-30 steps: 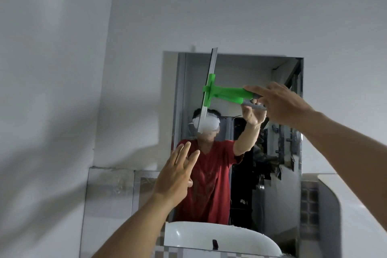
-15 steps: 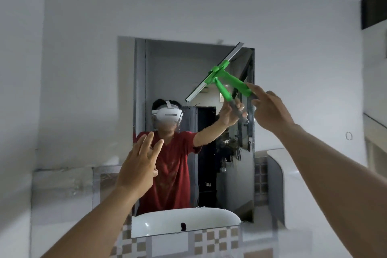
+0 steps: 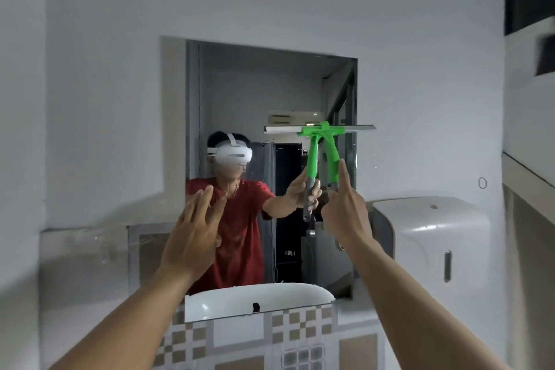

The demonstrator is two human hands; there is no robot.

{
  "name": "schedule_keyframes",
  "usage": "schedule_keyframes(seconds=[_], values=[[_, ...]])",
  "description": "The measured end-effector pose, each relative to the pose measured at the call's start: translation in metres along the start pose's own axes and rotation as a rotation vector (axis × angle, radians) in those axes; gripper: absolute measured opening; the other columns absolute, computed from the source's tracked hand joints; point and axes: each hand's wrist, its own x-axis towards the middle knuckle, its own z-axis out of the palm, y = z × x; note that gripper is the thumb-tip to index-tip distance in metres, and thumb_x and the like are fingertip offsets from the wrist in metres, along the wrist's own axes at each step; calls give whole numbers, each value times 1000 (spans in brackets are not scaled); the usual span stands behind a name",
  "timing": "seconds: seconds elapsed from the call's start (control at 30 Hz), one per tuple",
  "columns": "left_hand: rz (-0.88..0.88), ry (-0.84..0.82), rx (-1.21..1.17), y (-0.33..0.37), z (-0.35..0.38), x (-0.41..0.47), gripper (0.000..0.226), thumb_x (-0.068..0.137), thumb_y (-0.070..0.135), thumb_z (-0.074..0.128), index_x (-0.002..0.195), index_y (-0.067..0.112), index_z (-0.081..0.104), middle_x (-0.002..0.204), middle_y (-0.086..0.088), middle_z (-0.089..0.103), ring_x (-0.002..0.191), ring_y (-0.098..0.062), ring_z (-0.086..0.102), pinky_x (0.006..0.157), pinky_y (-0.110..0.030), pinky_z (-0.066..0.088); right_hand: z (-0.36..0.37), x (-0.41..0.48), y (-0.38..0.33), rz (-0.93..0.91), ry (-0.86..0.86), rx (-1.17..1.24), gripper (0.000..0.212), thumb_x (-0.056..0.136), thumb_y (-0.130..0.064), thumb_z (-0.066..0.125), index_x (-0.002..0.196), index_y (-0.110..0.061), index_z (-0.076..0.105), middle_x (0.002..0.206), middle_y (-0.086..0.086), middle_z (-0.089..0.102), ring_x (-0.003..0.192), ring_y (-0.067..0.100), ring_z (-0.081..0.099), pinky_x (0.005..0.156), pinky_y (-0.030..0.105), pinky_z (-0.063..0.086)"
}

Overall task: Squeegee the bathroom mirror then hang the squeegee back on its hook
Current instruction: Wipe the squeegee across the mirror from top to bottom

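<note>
A rectangular mirror (image 3: 240, 93) hangs on the white wall ahead. My right hand (image 3: 345, 213) grips the handle of a green squeegee (image 3: 330, 147), index finger stretched up along it. The squeegee's metal blade lies level against the glass at the mirror's right side, its right end reaching past the mirror's edge. The mirror doubles the green handle beside the real one. My left hand (image 3: 195, 231) is raised in front of the mirror's lower left part, fingers spread, holding nothing. No hook is in view.
A white paper dispenser (image 3: 429, 240) is fixed to the wall right of the mirror. A small ring (image 3: 482, 182) sits on the wall above it. Checkered tiles (image 3: 300, 330) run below the mirror. A white basin and a person in red show as reflections.
The squeegee blade turned from upright, through a diagonal, to level, and came lower on the mirror's right side. My view shifted right and down. My left hand stayed raised and open.
</note>
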Motion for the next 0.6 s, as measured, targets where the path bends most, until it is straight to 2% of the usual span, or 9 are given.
schedule_keyframes(seconds=[0.07, 0.13, 0.23, 0.3, 0.37, 0.47, 0.53, 0.6], values=[[-25, -5, -54, 5, 3, -15, 83, 90, 19, 68, 160, 10, 24, 167, -23, 20, 155, -41, 18, 121, -52, 34, 7, -2, -4, 19, -9, 29, 91, 91, 1, 50, 159, -29, -1, 83, 13, 64, 73, 27, 59, 61, 39, 44], [-45, -28, -143, 10, 4, -27, 86, 85, 12, 74, 158, 11, 29, 167, -20, 22, 154, -40, 22, 113, -48, 46, 14, -5, -12, 51, -20, 85, 83, 97, -4, 46, 159, -29, -4, 77, 7, 62, 67, 20, 56, 57, 36, 44], [-57, -48, -199, 11, 10, -33, 94, 84, 3, 74, 161, 15, 22, 170, -16, 12, 157, -37, 14, 95, -36, 60, 34, -20, -32, 79, -27, 230, 74, 103, -10, 40, 159, -28, -5, 73, -11, 52, 65, 7, 55, 50, 24, 37], [-74, -57, -198, 12, 14, -34, 96, 85, 1, 71, 162, 17, 16, 172, -14, 5, 157, -35, 8, 82, -27, 62, 52, -30, -43, 116, -13, 338, 76, 103, -12, 41, 159, -31, -7, 81, -9, 56, 71, 7, 59, 55, 24, 45], [-73, -47, -197, 13, 14, -35, 97, 87, 1, 70, 163, 18, 12, 172, -12, -2, 158, -33, 2, 84, -27, 62, 74, -37, -51, 145, -7, 409, 80, 102, -14, 44, 157, -37, -9, 92, -1, 63, 78, 13, 64, 66, 35, 57], [-57, -30, -187, 10, 15, -36, 98, 88, 7, 70, 163, 20, 8, 172, -10, -4, 158, -30, 0, 92, -30, 60, 100, -47, -62, 89, -47, 369, 78, 103, -24, 41, 152, -44, -16, 112, 17, 65, 88, 26, 68, 74, 48, 61], [-61, -25, -167, 10, 16, -38, 96, 88, 12, 73, 163, 18, 13, 172, -12, 2, 158, -32, 5, 94, -34, 60, 109, -51, -66, 17, -73, 315, 77, 103, -24, 39, 151, -43, -18, 123, 26, 59, 89, 29, 67, 76, 49, 61], [-63, -21, -144, 11, 19, -41, 87, 89, 15, 72, 161, 14, 22, 170, -16, 13, 157, -35, 14, 99, -40, 58, 109, -53, -69, -30, -91, 273, 75, 104, -19, 39, 156, -35, -12, 120, 23, 62, 79, 22, 67, 72, 43, 61]])
